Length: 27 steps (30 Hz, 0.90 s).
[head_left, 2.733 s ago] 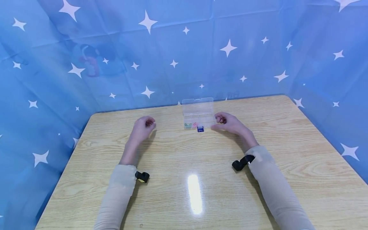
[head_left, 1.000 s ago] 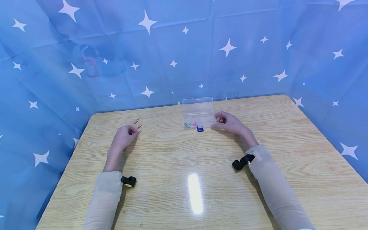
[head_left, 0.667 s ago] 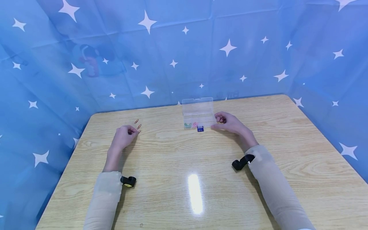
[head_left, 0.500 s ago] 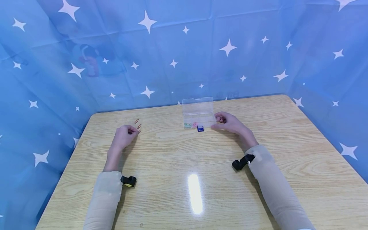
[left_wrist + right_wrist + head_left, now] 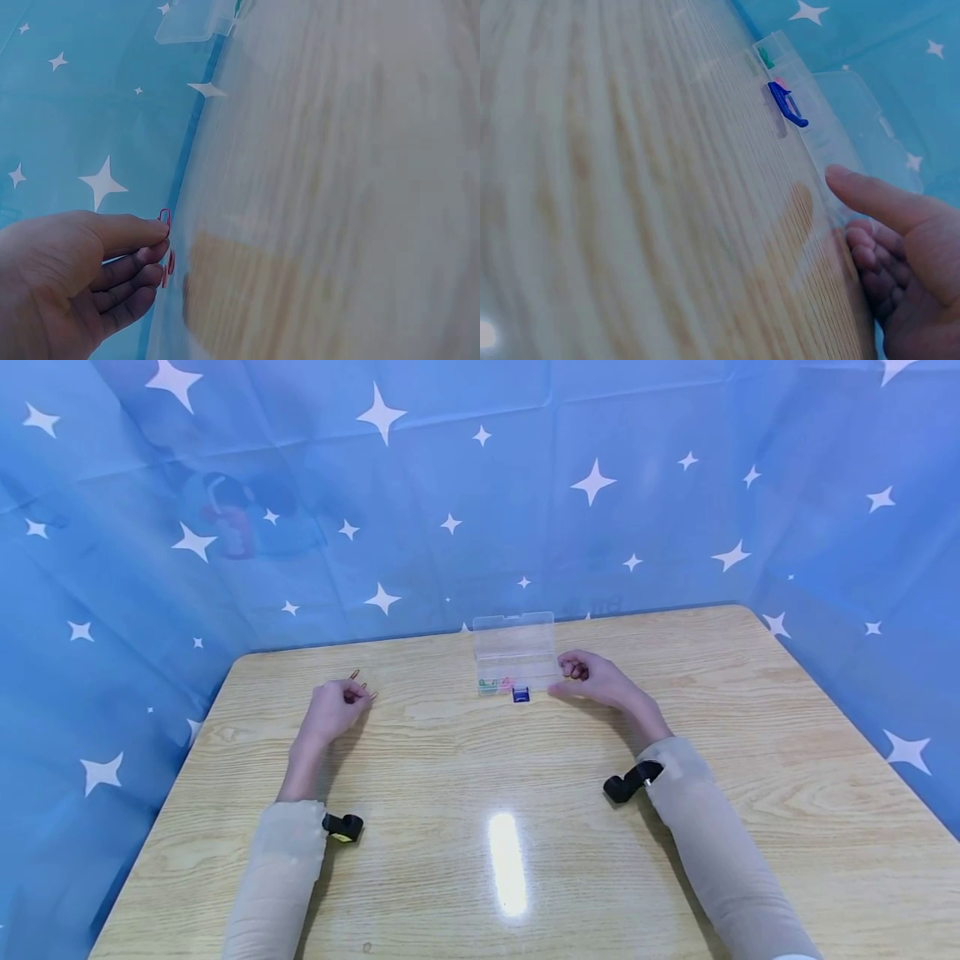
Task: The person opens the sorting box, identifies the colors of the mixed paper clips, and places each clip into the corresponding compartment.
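Between thumb and index finger my left hand (image 5: 332,708) pinches a red paper clip (image 5: 166,217), held up a little from the tabletop. Two more red paper clips (image 5: 172,262) lie just beyond the fingers, partly covered by the hand in the head view. At the back middle of the table stands a clear plastic box (image 5: 513,637) with its lid raised. Green and pink small pieces (image 5: 489,684) sit in its left compartments. My right hand (image 5: 597,682) holds the box's right end, thumb at the front wall and the other fingers curled at the side.
A blue clip-shaped piece (image 5: 786,103) sits at the box's front edge. The wooden table (image 5: 435,827) ends at a blue star-patterned curtain (image 5: 315,468) behind. Black wrist cameras (image 5: 343,827) are strapped over both sleeves.
My left hand has gone left from its earlier raised spot to the red paper clips, pinched one and now lifts it slightly up and right. The right hand stays at the box.
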Motion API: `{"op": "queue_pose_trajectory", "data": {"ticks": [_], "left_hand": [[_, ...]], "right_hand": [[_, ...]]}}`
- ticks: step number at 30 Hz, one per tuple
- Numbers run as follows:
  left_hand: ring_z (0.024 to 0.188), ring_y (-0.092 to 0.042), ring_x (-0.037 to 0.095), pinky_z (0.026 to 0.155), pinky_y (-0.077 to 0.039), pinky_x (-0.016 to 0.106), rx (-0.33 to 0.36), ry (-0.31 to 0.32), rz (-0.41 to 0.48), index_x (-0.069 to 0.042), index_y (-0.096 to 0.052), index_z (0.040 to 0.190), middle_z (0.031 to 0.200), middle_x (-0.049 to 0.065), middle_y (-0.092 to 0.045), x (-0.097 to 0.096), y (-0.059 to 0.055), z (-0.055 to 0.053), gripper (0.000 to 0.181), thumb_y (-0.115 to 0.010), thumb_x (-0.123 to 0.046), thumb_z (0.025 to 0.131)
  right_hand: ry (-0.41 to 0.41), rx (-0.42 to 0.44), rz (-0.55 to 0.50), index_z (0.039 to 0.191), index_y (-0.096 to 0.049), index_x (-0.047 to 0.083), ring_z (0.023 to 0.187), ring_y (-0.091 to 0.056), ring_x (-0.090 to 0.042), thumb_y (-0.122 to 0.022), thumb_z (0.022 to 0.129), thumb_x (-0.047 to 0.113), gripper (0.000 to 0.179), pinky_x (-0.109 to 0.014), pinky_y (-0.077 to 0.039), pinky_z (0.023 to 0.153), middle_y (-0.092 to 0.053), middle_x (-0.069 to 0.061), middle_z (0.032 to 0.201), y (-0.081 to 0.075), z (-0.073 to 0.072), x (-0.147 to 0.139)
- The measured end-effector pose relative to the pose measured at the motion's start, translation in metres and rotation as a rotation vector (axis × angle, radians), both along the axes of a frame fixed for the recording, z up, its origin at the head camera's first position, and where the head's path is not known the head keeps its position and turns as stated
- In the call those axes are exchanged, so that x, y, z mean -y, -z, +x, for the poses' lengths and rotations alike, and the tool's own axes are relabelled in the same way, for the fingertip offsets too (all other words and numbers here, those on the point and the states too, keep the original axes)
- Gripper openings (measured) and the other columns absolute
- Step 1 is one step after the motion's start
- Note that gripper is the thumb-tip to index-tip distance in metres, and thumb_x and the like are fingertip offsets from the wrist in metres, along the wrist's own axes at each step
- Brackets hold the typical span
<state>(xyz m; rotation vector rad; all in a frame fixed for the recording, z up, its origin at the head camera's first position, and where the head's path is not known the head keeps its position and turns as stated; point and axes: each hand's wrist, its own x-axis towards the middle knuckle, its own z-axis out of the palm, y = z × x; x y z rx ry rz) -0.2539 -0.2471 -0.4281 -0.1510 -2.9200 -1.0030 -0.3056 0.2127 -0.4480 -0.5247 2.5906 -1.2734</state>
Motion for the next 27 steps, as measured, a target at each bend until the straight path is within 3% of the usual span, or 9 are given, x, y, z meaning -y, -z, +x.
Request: {"op": "queue_pose_trajectory", "data": {"ticks": [14, 27], "left_hand": [[0.084, -0.065, 0.028, 0.073, -0.052, 0.039, -0.037, 0.059, 0.040, 0.004, -0.072, 0.102, 0.095, 0.018, -0.070, -0.027, -0.005, -0.006, 0.016, -0.064, -0.009, 0.099], [0.078, -0.065, 0.027, 0.072, -0.051, 0.037, -0.076, 0.106, 0.127, 0.003, -0.073, 0.100, 0.089, 0.016, -0.071, -0.050, -0.008, -0.014, 0.017, -0.066, -0.012, 0.099]], "right_hand": [[0.010, 0.008, 0.001, 0.122, -0.053, 0.001, 0.088, -0.044, -0.025, -0.077, 0.091, 0.032, 0.050, -0.039, -0.038, 0.080, -0.049, -0.012, 0.100, 0.002, 0.000, 0.000], [0.007, -0.002, 0.004, 0.112, -0.052, 0.000, 0.086, -0.041, -0.026, -0.076, 0.093, 0.030, 0.043, -0.040, -0.034, 0.078, -0.047, -0.013, 0.097, -0.001, 0.002, 0.002]]}}
